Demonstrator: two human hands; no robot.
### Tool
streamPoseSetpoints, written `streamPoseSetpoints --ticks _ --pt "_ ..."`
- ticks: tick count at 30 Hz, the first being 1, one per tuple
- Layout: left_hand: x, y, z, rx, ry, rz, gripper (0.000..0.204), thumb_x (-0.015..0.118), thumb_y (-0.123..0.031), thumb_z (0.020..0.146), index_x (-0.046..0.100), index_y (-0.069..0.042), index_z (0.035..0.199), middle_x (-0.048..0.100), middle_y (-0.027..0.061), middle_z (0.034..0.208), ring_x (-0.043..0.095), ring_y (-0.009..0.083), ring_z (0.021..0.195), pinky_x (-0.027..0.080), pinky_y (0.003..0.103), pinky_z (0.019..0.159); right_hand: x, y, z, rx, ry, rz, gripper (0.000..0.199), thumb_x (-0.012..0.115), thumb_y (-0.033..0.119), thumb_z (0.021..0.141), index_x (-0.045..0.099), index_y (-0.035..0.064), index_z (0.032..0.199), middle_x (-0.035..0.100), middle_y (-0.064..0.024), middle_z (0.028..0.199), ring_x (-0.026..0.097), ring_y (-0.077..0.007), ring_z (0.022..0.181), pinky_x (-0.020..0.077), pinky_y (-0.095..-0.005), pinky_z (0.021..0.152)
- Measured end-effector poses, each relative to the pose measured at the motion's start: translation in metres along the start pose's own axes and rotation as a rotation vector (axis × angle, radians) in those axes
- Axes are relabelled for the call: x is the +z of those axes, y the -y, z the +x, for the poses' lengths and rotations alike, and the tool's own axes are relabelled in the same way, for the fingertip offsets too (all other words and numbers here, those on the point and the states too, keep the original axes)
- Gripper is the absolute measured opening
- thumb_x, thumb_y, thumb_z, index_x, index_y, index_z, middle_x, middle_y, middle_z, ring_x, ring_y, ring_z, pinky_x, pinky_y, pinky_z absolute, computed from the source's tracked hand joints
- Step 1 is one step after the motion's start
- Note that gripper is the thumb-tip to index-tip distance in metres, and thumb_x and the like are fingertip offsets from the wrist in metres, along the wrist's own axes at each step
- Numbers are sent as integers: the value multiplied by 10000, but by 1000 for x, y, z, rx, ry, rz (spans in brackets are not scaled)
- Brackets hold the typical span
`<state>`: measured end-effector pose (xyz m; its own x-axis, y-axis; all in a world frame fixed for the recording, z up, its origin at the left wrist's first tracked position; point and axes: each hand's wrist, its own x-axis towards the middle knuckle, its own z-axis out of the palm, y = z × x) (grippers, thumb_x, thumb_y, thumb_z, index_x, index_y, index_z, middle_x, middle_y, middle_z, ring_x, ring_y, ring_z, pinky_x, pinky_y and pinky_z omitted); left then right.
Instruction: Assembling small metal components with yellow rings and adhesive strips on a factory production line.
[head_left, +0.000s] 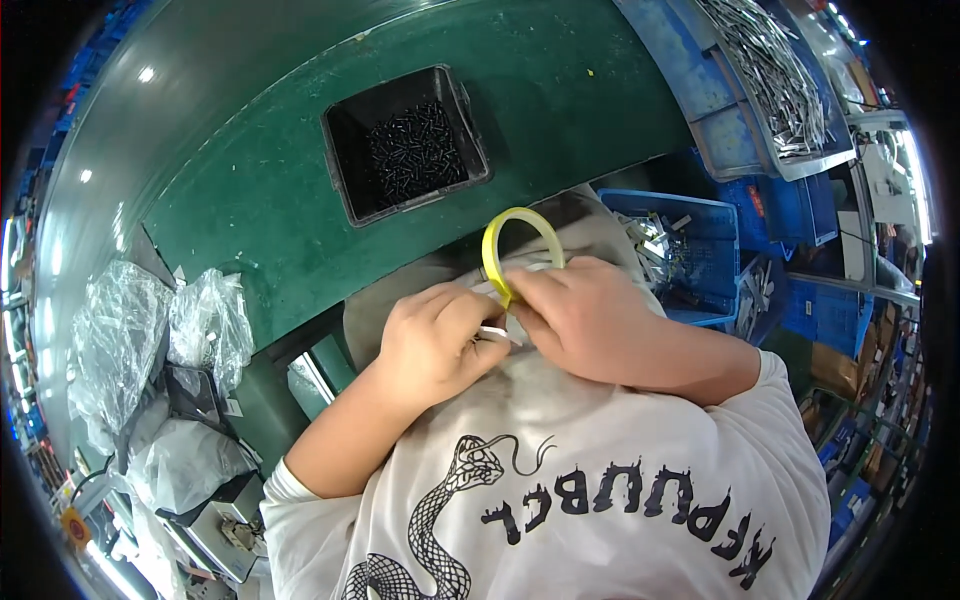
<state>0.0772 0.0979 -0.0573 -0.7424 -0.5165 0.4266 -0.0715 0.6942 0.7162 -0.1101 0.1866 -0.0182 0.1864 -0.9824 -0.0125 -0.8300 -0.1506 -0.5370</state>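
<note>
A roll of yellow tape (490, 254) stands on edge above my lap, in front of my chest. My right hand (598, 318) is closed on the near side of the roll, thumb and forefinger pressed together by the tape's lower end. Close beside it, my left hand (428, 340) is closed in a pinch, its fingertips almost meeting those of the right. A thin white piece (494, 331) pokes out between the left fingers; its kind and the rest of it are hidden.
Ahead on the green table (270, 190) sits a black bin (335, 165) with many small dark parts. At right are a blue crate (725, 245) of mixed pieces and a blue bin (712, 95) of metal strips. Clear plastic bags (120, 330) lie at left.
</note>
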Motion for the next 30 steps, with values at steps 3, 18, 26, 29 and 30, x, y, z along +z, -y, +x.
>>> streamPoseSetpoints --ticks 3,18,26,29,30 --pt "2 -5 -2 -241 45 -112 173 726 -25 695 653 -40 851 626 62 665 603 163 557 470 294 522 -4 1 1 102 1 60 293 650 126 863 627 48 1144 692 -110 860 663 -318 717 513 -441 661" --pt "6 -10 -3 -686 -131 -687 196 714 -48 909 555 -13 1017 519 -56 700 456 16 619 385 198 548 1 -25 8 -117 -127 302 111 659 81 846 690 61 951 615 -86 712 607 -293 634 459 -397 574" --pt "4 -7 2 -773 -74 -686 227 512 -227 1058 503 -4 1100 545 11 801 491 75 656 426 240 579 -1 -24 10 -31 -142 388 81 646 119 912 670 44 933 614 -95 711 598 -255 619 436 -363 565" --pt "8 -7 0 -817 -28 -698 183 479 -190 1062 511 -10 1079 541 13 797 496 92 647 444 256 593 -5 -21 12 3 -66 402 93 650 138 924 673 48 931 612 -97 714 584 -238 607 429 -352 561" --pt "9 -9 0 -773 -9 -712 143 474 -148 1051 508 -11 1071 562 22 781 534 101 662 461 275 598 -6 -20 12 33 -55 408 97 652 140 927 675 47 932 608 -96 710 575 -229 601 426 -346 560"
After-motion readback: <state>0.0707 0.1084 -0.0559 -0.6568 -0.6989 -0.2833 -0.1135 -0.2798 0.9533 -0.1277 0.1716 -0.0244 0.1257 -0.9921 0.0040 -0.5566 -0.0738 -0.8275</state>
